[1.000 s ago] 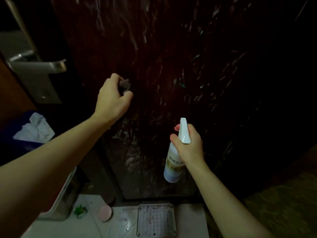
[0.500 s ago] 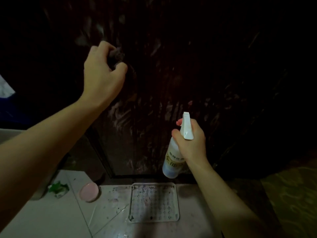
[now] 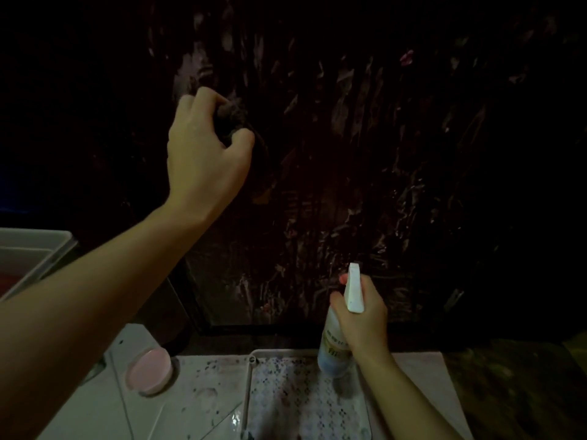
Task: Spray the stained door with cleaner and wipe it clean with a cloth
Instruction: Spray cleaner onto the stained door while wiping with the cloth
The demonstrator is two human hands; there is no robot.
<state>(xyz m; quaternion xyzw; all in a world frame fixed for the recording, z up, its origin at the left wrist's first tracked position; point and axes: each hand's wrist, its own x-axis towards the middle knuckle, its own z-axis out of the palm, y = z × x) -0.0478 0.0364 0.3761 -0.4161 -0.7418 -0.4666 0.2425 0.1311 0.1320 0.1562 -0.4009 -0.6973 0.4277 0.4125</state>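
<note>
The dark brown door [image 3: 365,147] fills the view, streaked with pale smears and wet marks. My left hand [image 3: 203,150] grips a small bunched dark cloth [image 3: 230,114] and holds it against the door at upper left. My right hand [image 3: 362,315] grips a white spray bottle [image 3: 336,350] low at the centre right, its white nozzle head [image 3: 354,289] pointing up toward the door's lower part. The bottle's body hangs over the floor tray.
On the pale floor lie a perforated white tray [image 3: 254,392] with stains and a pink round lid [image 3: 149,369]. A grey bin [image 3: 35,249] stands at the left edge. A patterned mat [image 3: 524,385] lies at lower right.
The view has tilted down, so the door handle has left the frame. My left hand with the cloth has shifted on the door. My right hand still holds the bottle low.
</note>
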